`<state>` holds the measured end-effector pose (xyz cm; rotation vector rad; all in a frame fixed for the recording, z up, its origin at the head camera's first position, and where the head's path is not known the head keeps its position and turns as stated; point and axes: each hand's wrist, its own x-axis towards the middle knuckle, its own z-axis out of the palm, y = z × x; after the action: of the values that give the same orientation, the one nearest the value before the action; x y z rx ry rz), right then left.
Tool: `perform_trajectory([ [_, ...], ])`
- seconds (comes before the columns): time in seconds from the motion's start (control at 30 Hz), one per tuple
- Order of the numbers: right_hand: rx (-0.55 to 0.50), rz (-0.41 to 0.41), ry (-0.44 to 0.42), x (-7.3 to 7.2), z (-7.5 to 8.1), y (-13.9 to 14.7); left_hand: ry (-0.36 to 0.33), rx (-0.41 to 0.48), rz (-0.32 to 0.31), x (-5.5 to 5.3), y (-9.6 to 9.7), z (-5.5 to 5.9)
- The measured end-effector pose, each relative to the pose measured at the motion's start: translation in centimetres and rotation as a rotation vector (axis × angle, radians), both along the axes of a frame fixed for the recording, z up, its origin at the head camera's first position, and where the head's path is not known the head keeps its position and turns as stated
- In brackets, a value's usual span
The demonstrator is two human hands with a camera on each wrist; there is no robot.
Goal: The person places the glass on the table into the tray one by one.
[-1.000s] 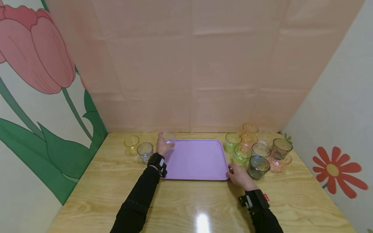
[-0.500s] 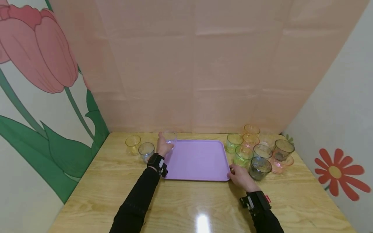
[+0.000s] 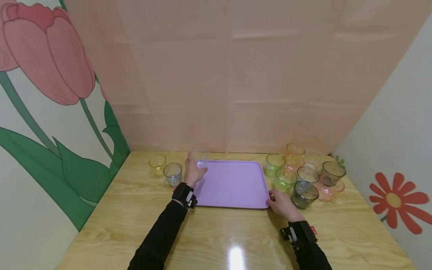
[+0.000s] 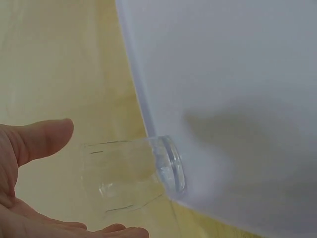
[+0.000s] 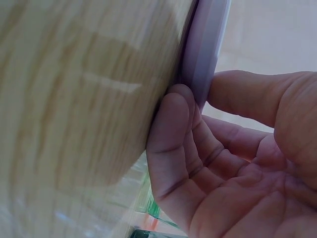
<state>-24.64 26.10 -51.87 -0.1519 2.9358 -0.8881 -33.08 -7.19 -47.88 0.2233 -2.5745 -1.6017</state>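
Note:
A clear glass [image 3: 201, 159] stands upright at the far left corner of the purple tray [image 3: 233, 183]. Around its left side my left hand [image 3: 194, 172] is spread; in the left wrist view a gap shows between the thumb [image 4: 47, 138] and the clear glass [image 4: 124, 173]. My right hand [image 3: 282, 204] pinches the tray's near right corner. In the right wrist view the thumb lies on the rim of the tray [image 5: 205, 54], and the curled fingers [image 5: 171, 119] are at its underside, against the wooden table.
Left of the tray stand a yellow glass [image 3: 157, 165] and a blue-grey glass [image 3: 173, 174]. Several coloured glasses crowd the right, among them a green glass [image 3: 285, 180] and a dark grey glass [image 3: 305, 194] close beside my right hand. A pinkish sheet [image 3: 222, 75] hangs behind the table.
My left hand has loosened from the clear glass, its thumb and fingers spreading apart. The right hand keeps its pinch on the tray. The head view has shifted slightly.

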Motion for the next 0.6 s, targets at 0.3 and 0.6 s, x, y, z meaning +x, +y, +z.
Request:
perform_trajectory([
  [0.3,-0.009,-0.013,-0.012,-0.1,-0.2,0.3,0.114,0.007,-0.023,1.1,-0.5,0.3],
  [0.6,-0.013,-0.012,0.006,-0.1,-0.5,0.2,0.197,-0.061,-0.060,2.6,-1.2,0.2],
])
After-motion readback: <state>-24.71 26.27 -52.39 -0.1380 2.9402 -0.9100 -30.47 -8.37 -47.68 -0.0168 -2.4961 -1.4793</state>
